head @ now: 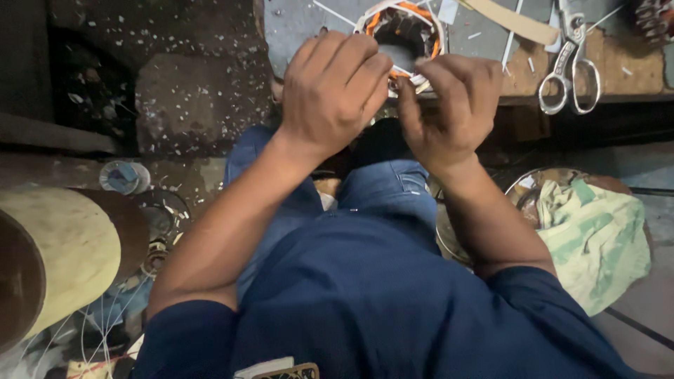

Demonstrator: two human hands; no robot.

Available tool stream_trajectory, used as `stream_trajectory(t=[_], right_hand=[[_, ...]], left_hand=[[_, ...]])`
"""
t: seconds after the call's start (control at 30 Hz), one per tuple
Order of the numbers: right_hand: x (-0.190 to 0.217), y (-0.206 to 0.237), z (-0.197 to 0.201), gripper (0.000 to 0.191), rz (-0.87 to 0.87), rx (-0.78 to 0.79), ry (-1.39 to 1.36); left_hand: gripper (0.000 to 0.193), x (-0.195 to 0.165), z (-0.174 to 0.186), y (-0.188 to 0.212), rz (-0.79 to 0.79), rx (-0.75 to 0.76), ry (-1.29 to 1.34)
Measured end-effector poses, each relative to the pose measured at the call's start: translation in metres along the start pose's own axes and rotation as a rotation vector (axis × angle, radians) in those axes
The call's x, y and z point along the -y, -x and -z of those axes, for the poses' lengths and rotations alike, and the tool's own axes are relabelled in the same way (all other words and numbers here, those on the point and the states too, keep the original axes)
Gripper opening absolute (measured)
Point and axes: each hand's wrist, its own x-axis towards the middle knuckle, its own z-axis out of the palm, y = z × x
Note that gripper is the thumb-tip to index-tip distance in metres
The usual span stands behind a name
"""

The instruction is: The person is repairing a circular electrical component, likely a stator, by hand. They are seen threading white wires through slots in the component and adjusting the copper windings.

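A round motor stator (405,31) with orange windings and white insulation strips lies on a low grey work board (302,28) in front of me. My left hand (331,91) curls over its near left rim, fingers bent and touching it. My right hand (449,105) is at the near right rim, fingertips pinched on a thin white strip at the stator's edge. What lies under the left fingers is hidden. My knees in blue jeans are below the hands.
Steel scissors (572,70) and a flat wooden stick (516,21) lie on the board to the right. A green-and-white cloth (597,235) sits in a round pan at right. A large pale roll (60,253) and a small spool (124,176) are at left. Paper scraps litter the floor.
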Motion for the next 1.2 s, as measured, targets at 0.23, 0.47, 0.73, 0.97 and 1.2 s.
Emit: stream_trajectory(t=[0.23,0.47,0.73,0.97,1.2], right_hand=[[-0.001,-0.010,0.000,0.029,0.147,0.011,0.070],[-0.002,-0.010,0.004,0.030,0.073,0.022,-0.037],[-0.009,0.006,0.006,0.027,-0.091,0.084,-0.194],[-0.009,0.001,0.013,0.030,-0.107,0.024,-0.186],[-0.002,-0.008,0.020,0.027,-0.103,0.088,-0.132]], left_hand=[[0.020,0.001,-0.003,0.003,-0.077,0.011,-0.112],[0.023,-0.002,-0.003,0.004,-0.106,0.028,-0.158],[0.022,-0.010,-0.008,0.011,-0.166,0.001,-0.210],[0.010,-0.019,-0.003,-0.003,-0.081,0.067,-0.170],[0.012,-0.026,-0.004,-0.004,-0.172,0.046,-0.272]])
